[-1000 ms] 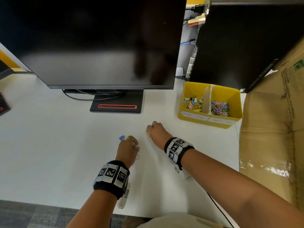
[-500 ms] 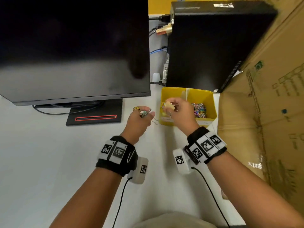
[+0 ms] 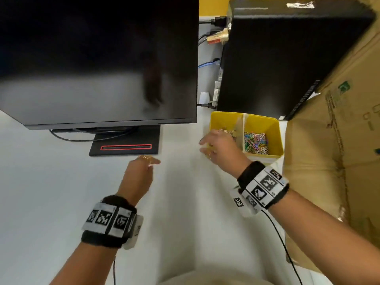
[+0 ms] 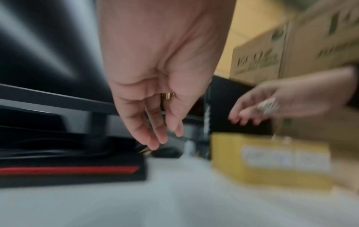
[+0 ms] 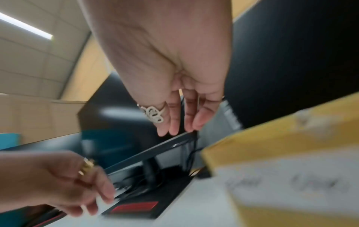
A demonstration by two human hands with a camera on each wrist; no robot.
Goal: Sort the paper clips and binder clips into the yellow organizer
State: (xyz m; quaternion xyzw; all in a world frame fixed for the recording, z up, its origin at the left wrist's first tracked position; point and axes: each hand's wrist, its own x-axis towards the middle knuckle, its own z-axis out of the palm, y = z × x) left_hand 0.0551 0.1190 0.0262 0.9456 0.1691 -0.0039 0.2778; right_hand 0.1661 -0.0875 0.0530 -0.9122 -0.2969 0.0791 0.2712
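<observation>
The yellow organizer (image 3: 261, 122) stands on the white desk at the right, in front of a black computer case. Its right compartment holds a heap of coloured paper clips (image 3: 256, 143). Its left compartment holds binder clips (image 3: 230, 132), mostly hidden behind my right hand (image 3: 203, 145). That hand hovers at the organizer's left wall with fingers spread, holding nothing, as the right wrist view (image 5: 178, 130) also shows. My left hand (image 3: 153, 161) hangs near the monitor base, fingers straight and empty (image 4: 165, 141). A small blurred gold thing (image 4: 145, 151) lies under its fingertips; I cannot tell what it is.
A black monitor (image 3: 98, 58) on a stand with a red-edged base (image 3: 125, 147) fills the back left. The black computer case (image 3: 287, 56) stands behind the organizer. A large cardboard box (image 3: 337, 161) walls off the right side. Cables run from both wrist cameras.
Half a second ago my right hand held a yellow binder clip over the organizer and my left pinched a clip. Both hands now hold nothing and have drawn leftward, away from the organizer.
</observation>
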